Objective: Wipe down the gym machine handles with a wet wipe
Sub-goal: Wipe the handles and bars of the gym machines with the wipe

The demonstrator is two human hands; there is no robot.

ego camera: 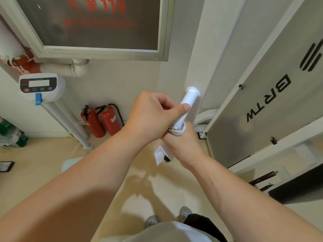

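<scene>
Head view: white handle [187, 103] sticks out from the machine's white upright, just left of the grey BRTW panel [272, 109]. Left hand [153, 116] closed round the handle's mid/lower part, thumb laid along the shaft, fingers [165, 102] curled tight. Right hand [183, 145] sits below at the chrome collar end, fist shut on the wet wipe [160, 154], a white flap of which hangs down beneath it. Can't tell how much wipe is actually pressed onto the grip; hands cover that part.

Doing it well, imo: steady the handle w/ one hand, wrap the wipe fully round the shaft, then twist and slide base to tip so the whole circumference gets covered, incl. the flared end cap. Tuck the loose flap in so it wipes too.

Orientation: long axis runs diagonally, base/collar at lower left by the hands, free flanged end pointing up and right toward the upright. Behind, two red extinguishers [103, 119] stand on the floor at the wall.
</scene>
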